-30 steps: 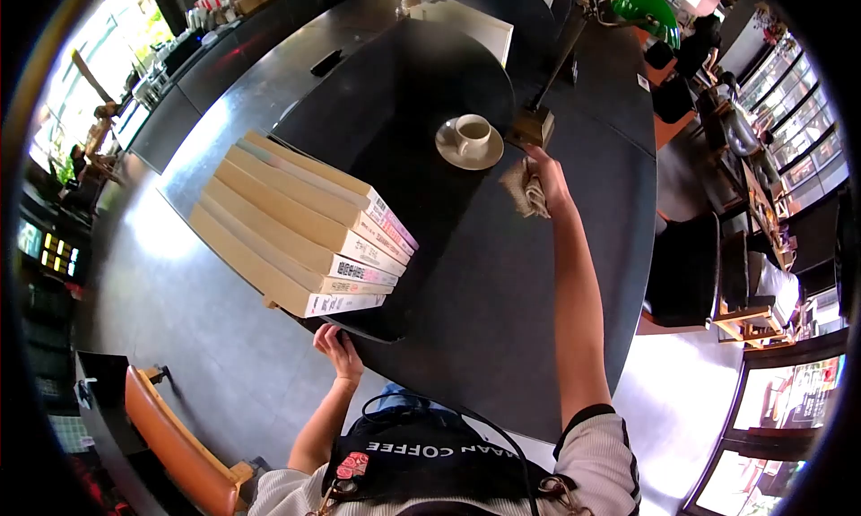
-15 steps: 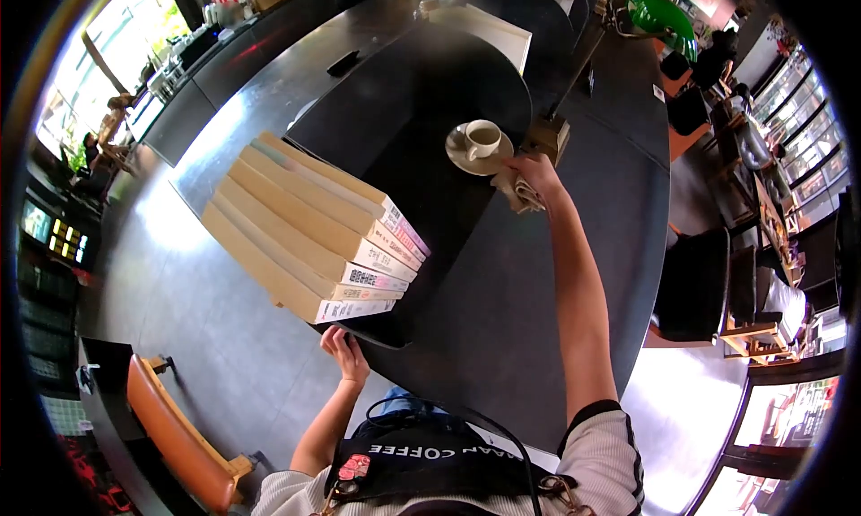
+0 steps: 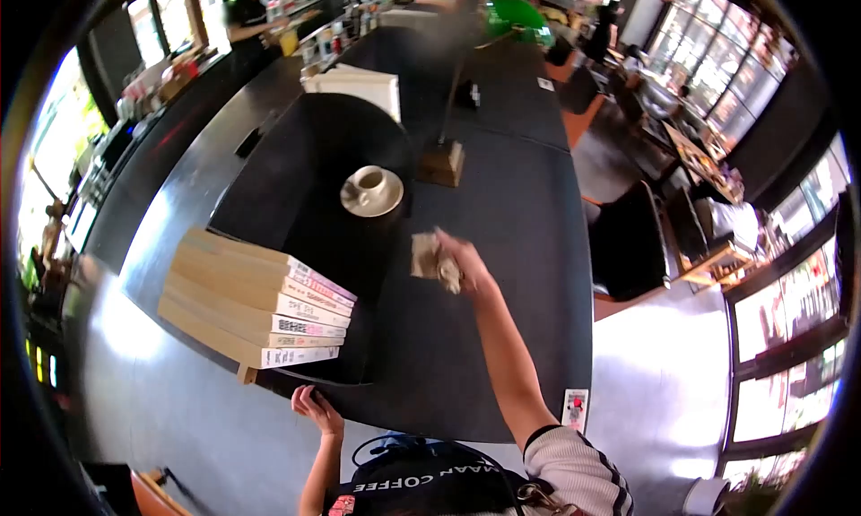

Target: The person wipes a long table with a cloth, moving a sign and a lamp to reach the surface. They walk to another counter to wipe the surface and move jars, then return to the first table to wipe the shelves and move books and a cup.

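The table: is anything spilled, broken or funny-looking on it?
No, nothing stands out. The cup stands upright on its saucer, the books sit together, and I can't see any spill. The cloth in the right hand looks crumpled, which isn't odd.

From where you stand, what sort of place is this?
Most likely a café: the black apron carries the word "COFFEE", a cup sits on a saucer, and chairs stand off to the right.
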The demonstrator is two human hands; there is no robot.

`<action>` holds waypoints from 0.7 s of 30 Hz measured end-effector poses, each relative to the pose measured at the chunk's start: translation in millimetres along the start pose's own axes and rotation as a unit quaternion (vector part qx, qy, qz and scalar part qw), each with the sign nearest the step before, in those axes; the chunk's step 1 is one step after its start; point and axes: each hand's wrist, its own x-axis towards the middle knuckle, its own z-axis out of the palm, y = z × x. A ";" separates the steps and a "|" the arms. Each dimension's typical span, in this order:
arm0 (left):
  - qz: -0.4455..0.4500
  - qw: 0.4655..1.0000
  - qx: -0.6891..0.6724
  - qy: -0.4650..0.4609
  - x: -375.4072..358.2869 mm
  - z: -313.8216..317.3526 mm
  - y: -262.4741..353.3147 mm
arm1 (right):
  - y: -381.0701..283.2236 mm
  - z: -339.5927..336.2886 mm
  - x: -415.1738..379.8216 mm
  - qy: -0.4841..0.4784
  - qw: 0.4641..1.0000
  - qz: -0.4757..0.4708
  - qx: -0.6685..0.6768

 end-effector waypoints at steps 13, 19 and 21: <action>0.031 0.999 0.005 0.021 1.5 -0.1 -3.7 | 153.4 -118.0 -404.2 0.281 0.871 -0.200 0.351; 0.117 0.991 0.034 0.050 7.5 -18.3 75.8 | 117.2 -111.4 -466.2 0.255 0.855 -0.312 0.327; 0.148 0.986 -0.067 0.036 0.6 -25.7 151.1 | 113.2 -132.6 -491.1 0.230 0.850 -0.292 0.373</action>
